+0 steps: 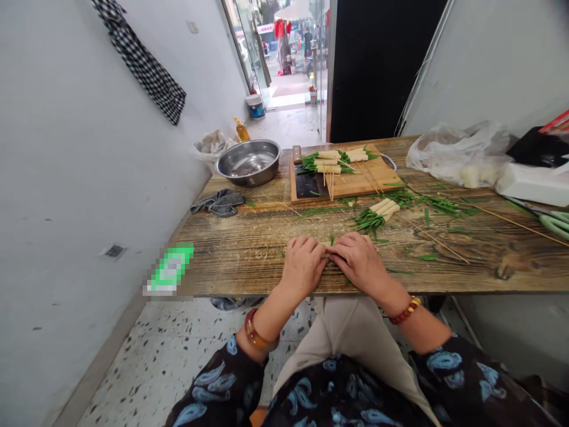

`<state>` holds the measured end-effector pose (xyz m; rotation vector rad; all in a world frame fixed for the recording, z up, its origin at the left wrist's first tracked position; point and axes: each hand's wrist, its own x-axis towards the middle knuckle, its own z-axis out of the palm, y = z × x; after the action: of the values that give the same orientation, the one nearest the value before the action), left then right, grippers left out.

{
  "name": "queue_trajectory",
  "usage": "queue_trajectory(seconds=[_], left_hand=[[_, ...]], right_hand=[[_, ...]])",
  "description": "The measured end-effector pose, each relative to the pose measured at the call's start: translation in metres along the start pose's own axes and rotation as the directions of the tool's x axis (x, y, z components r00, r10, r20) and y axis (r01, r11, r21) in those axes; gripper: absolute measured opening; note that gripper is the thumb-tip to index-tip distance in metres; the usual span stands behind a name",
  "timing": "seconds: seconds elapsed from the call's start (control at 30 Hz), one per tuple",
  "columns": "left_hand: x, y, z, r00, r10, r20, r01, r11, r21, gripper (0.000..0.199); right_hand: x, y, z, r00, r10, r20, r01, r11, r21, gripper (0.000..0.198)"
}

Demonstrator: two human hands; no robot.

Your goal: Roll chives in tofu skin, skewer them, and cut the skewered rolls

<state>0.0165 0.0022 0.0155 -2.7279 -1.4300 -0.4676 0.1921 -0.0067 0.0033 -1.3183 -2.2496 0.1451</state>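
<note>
My left hand (304, 264) and my right hand (359, 264) meet low over the front of the wooden table, thumbs and fingertips pinched together. Whatever lies between them is mostly hidden under the fingers. Just beyond my right hand sits a bundle of pale rolls (384, 209) with green leafy ends, several side by side. More such rolls (328, 168), some with thin skewers sticking out, rest on the wooden cutting board (351, 188). A cleaver (306, 181) with a dark blade lies flat on the board's left side.
On the table (240, 255) stand a steel basin (249, 163) and a crumpled grey cloth (220, 202) at left. Cut green leaves (444, 206) and a loose skewer (438, 240) lie at right, near green-handled scissors (555, 224) and plastic bags (462, 155). A wall borders the left side.
</note>
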Motion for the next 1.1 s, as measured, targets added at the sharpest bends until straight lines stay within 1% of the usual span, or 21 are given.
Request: queue_trajectory(seconds=[0.07, 0.13, 0.2, 0.23, 0.3, 0.37, 0.43, 0.5, 0.57, 0.6, 0.67, 0.73, 0.8, 0.83, 0.9, 0.97, 1.03, 1.1], left_hand=[[0.000, -0.001, 0.003, 1.000, 0.008, -0.008, -0.007, 1.000, 0.004, 0.013], [0.000, -0.003, 0.005, 1.000, 0.016, -0.018, -0.016, 1.000, -0.016, 0.013], [-0.001, -0.005, 0.007, 0.999, 0.023, -0.024, -0.024, 0.999, -0.035, 0.013], [-0.001, -0.006, 0.007, 0.999, 0.025, -0.026, -0.026, 0.999, -0.042, 0.013], [-0.001, -0.006, 0.008, 0.999, 0.023, -0.035, -0.024, 0.998, -0.050, 0.013], [-0.001, -0.007, 0.008, 0.999, 0.019, -0.044, -0.021, 0.998, -0.054, 0.012], [0.000, -0.007, 0.008, 0.999, 0.021, -0.048, -0.023, 0.998, -0.057, 0.012], [-0.001, -0.007, 0.009, 0.999, 0.024, -0.048, -0.027, 0.998, -0.065, 0.013], [-0.001, -0.007, 0.009, 0.999, 0.020, -0.050, -0.024, 0.997, -0.076, 0.013], [-0.001, -0.008, 0.009, 0.999, 0.016, -0.052, -0.021, 0.996, -0.082, 0.013], [-0.001, -0.008, 0.009, 0.999, 0.010, -0.051, -0.015, 0.996, -0.093, 0.014], [-0.001, -0.008, 0.009, 0.999, 0.007, -0.046, -0.012, 0.995, -0.101, 0.015], [-0.001, -0.008, 0.008, 0.999, 0.004, -0.041, -0.008, 0.995, -0.103, 0.015], [-0.001, -0.008, 0.008, 0.999, 0.001, -0.040, -0.005, 0.995, -0.103, 0.015], [-0.001, -0.007, 0.007, 0.999, -0.004, -0.037, 0.000, 0.995, -0.097, 0.015], [-0.001, -0.007, 0.007, 0.999, -0.006, -0.032, 0.003, 0.996, -0.092, 0.015], [-0.001, -0.007, 0.008, 1.000, -0.006, -0.025, 0.004, 0.996, -0.088, 0.016], [-0.001, -0.007, 0.008, 1.000, -0.010, -0.022, 0.008, 0.996, -0.090, 0.016]], right_hand=[[0.002, 0.008, -0.004, 1.000, -0.011, 0.006, 0.011, 0.999, 0.053, 0.014], [0.008, 0.020, -0.010, 1.000, -0.007, -0.019, 0.009, 0.993, 0.116, 0.017], [0.018, 0.034, -0.016, 0.999, -0.001, -0.044, 0.007, 0.991, 0.135, 0.021], [0.023, 0.040, -0.019, 0.999, -0.013, -0.035, 0.017, 0.992, 0.125, 0.022], [0.035, 0.049, -0.020, 0.996, -0.081, 0.045, 0.077, 0.993, 0.092, 0.023], [0.045, 0.054, -0.017, 0.976, -0.158, 0.149, 0.148, 0.986, 0.073, 0.022], [0.053, 0.056, -0.014, 0.956, -0.199, 0.217, 0.193, 0.980, 0.049, 0.016], [0.057, 0.056, -0.015, 0.942, -0.218, 0.257, 0.225, 0.974, 0.002, 0.009], [0.057, 0.057, -0.021, 0.940, -0.201, 0.275, 0.235, 0.967, -0.100, 0.010], [0.055, 0.057, -0.026, 0.950, -0.168, 0.263, 0.217, 0.961, -0.173, 0.012], [0.050, 0.056, -0.038, 0.981, -0.069, 0.184, 0.126, 0.940, -0.318, 0.017], [0.044, 0.052, -0.049, 0.998, 0.015, 0.058, 0.009, 0.920, -0.393, 0.022], [0.036, 0.044, -0.053, 0.999, 0.038, -0.026, -0.045, 0.930, -0.364, 0.022], [0.031, 0.039, -0.052, 0.999, 0.024, -0.038, -0.035, 0.949, -0.315, 0.022], [0.021, 0.028, -0.045, 0.999, -0.038, -0.011, 0.036, 0.985, -0.171, 0.022], [0.013, 0.019, -0.034, 0.994, -0.103, 0.026, 0.104, 0.994, -0.033, 0.020], [0.006, 0.014, -0.022, 0.991, -0.126, 0.045, 0.124, 0.992, 0.034, 0.019], [0.004, 0.014, -0.014, 0.990, -0.129, 0.056, 0.127, 0.991, 0.045, 0.015]])
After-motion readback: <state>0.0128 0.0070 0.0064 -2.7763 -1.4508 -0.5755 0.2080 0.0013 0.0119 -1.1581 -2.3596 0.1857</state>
